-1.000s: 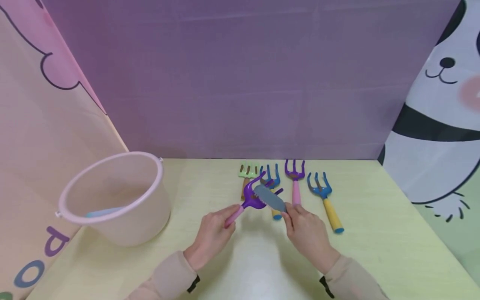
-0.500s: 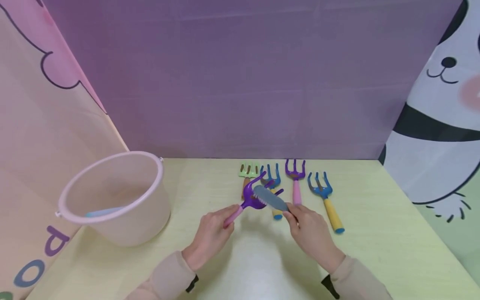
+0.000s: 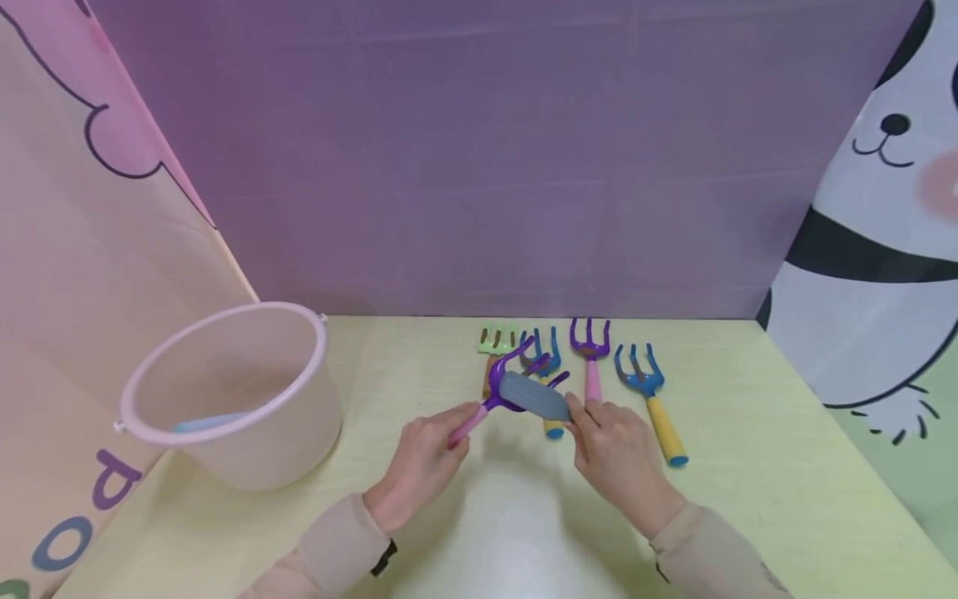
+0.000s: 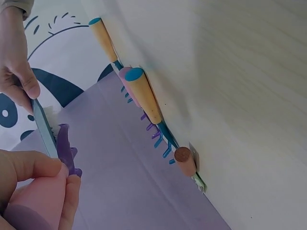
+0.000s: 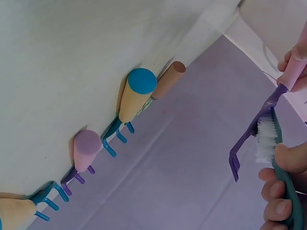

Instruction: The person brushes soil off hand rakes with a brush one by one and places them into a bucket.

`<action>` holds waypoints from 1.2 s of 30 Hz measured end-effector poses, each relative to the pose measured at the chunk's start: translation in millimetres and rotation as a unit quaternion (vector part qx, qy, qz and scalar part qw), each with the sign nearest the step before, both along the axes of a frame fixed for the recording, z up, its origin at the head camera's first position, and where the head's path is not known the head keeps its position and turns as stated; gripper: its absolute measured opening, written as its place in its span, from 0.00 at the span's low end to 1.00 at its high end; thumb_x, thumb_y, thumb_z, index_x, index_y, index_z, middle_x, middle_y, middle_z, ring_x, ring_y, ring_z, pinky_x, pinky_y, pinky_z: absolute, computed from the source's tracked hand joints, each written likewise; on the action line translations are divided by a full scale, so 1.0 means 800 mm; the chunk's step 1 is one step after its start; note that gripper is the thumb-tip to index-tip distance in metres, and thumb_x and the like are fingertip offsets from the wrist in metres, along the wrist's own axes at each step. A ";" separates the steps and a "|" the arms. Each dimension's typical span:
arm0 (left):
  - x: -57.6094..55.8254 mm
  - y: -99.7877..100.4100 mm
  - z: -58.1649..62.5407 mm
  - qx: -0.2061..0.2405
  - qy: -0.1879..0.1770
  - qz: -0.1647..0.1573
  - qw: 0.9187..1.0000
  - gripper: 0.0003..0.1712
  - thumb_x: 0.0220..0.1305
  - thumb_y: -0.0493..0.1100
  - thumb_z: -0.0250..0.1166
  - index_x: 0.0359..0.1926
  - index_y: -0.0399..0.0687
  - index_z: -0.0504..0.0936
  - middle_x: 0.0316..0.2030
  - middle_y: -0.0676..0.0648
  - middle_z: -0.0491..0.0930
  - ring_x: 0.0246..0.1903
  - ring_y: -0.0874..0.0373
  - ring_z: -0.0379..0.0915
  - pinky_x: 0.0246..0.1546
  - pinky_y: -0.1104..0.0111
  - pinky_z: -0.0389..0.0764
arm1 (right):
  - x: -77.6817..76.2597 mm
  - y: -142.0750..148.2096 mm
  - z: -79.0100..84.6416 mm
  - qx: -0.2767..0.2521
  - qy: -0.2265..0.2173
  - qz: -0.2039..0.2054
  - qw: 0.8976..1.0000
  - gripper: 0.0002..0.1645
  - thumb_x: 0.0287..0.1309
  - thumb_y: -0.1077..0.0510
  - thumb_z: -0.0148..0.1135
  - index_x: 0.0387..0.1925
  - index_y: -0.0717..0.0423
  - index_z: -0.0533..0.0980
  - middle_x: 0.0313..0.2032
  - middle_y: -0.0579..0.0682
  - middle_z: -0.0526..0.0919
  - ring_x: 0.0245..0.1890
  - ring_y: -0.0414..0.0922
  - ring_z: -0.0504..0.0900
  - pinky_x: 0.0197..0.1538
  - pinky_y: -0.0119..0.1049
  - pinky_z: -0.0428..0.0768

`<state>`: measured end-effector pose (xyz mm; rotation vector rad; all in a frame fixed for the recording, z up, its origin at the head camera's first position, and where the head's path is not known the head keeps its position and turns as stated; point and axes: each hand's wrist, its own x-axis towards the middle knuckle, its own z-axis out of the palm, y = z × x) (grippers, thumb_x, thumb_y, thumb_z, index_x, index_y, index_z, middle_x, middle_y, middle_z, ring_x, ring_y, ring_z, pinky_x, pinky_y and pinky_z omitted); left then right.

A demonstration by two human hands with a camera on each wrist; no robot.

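My left hand (image 3: 427,456) grips the pink handle of a small purple garden fork (image 3: 496,381), its tines pointing up and right over the table. In my right hand (image 3: 619,453) is a grey-blue scrubbing brush (image 3: 535,394), pinched near its handle end. The brush's white bristles (image 5: 266,139) lie against the fork's purple head, as the right wrist view shows, with a dark smudge where they meet. From the head view the brush back covers part of the fork's head. Both tools are held above the table.
Behind the hands lie a green rake (image 3: 497,339), a blue fork (image 3: 554,363), another purple fork (image 3: 590,337) and a blue fork with yellow handle (image 3: 662,420). Brown marks show on some. A pale pink bucket (image 3: 299,433) stands left with a light-blue item (image 3: 209,422) inside.
The brush has shifted slightly left across the fork's head and turned so more of its back faces up. The fork has tilted a little; the tools on the table are unmoved.
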<state>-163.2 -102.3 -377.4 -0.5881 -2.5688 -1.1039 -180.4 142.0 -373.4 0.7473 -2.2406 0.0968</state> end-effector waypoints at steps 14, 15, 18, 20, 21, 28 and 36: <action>0.002 -0.003 0.001 -0.001 -0.004 -0.001 1.000 0.25 0.50 0.26 0.61 0.53 0.36 0.75 0.50 0.37 0.77 0.27 0.56 0.79 0.18 0.82 0.72 | 0.011 0.006 0.007 -0.110 -0.121 -0.030 0.986 0.17 0.48 0.60 0.66 0.40 0.66 0.80 0.20 0.48 0.75 0.14 0.36 0.62 0.17 0.25 0.62; 0.002 -0.003 0.001 0.001 0.000 -0.001 1.000 0.25 0.50 0.26 0.61 0.53 0.36 0.76 0.50 0.37 0.77 0.29 0.54 0.80 0.18 0.82 0.72 | 0.012 0.006 0.008 -0.123 -0.133 -0.035 0.983 0.16 0.49 0.61 0.65 0.40 0.67 0.80 0.19 0.47 0.74 0.14 0.36 0.60 0.16 0.25 0.59; 0.002 -0.003 -0.001 0.000 0.008 0.000 1.000 0.25 0.50 0.26 0.61 0.53 0.36 0.76 0.50 0.37 0.77 0.31 0.53 0.81 0.18 0.83 0.72 | 0.012 0.006 0.009 -0.134 -0.154 -0.050 0.978 0.15 0.52 0.62 0.63 0.40 0.69 0.79 0.17 0.48 0.70 0.14 0.36 0.58 0.16 0.25 0.57; 0.002 -0.002 -0.002 -0.003 0.017 0.001 1.000 0.25 0.50 0.25 0.61 0.52 0.36 0.76 0.50 0.36 0.77 0.29 0.54 0.80 0.17 0.83 0.71 | 0.012 0.003 0.008 -0.117 -0.146 -0.064 0.980 0.16 0.53 0.61 0.62 0.41 0.69 0.79 0.18 0.49 0.70 0.13 0.37 0.58 0.15 0.26 0.57; 0.003 -0.002 -0.002 -0.005 0.023 0.003 1.000 0.25 0.50 0.26 0.62 0.52 0.36 0.76 0.49 0.37 0.78 0.30 0.54 0.81 0.18 0.82 0.73 | 0.013 0.002 0.007 -0.105 -0.137 -0.073 0.982 0.16 0.53 0.60 0.62 0.42 0.69 0.79 0.18 0.50 0.71 0.13 0.38 0.58 0.15 0.26 0.58; 0.005 0.007 -0.005 -0.021 0.067 0.005 0.998 0.24 0.49 0.26 0.62 0.51 0.38 0.78 0.49 0.40 0.79 0.48 0.48 0.77 0.39 0.69 0.81 | 0.017 -0.013 0.002 -0.046 -0.124 -0.120 0.984 0.21 0.57 0.56 0.58 0.48 0.68 0.76 0.22 0.55 0.76 0.11 0.45 0.68 0.12 0.33 0.67; 0.009 0.010 -0.013 0.013 0.006 0.008 1.000 0.25 0.50 0.25 0.60 0.52 0.34 0.75 0.49 0.35 0.77 0.14 0.69 0.63 0.11 0.82 0.67 | 0.028 -0.038 -0.006 -0.042 -0.170 -0.129 0.976 0.18 0.58 0.56 0.56 0.44 0.67 0.77 0.26 0.57 0.80 0.12 0.50 0.73 0.11 0.37 0.69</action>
